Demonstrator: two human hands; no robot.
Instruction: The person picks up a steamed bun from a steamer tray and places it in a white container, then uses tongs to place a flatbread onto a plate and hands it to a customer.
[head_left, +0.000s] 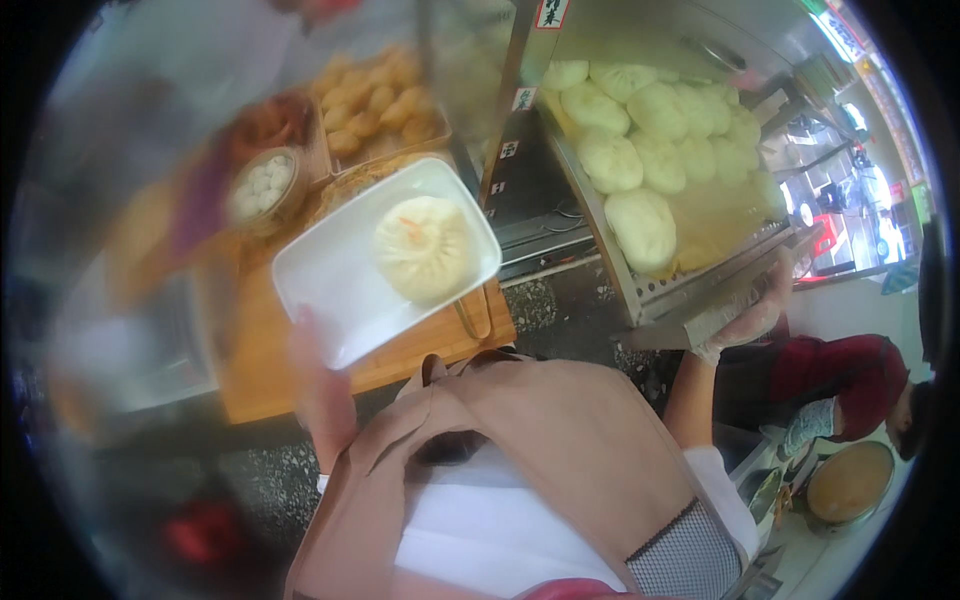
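My left hand, blurred, holds a white foam tray by its near left end. On the right part of that tray sits one pleated steamed bun with a small orange bit on top. My right hand, in a clear plastic glove, lies against the metal front of a pulled-out steamer drawer. Whether its fingers grip the metal is not clear. Several large pale buns rest in the drawer on a yellowish liner.
Under the foam tray is a wooden board with metal tongs. Beyond stand a container of golden round pastries and a bowl of small white eggs. At right, a person in red bends near a round pot.
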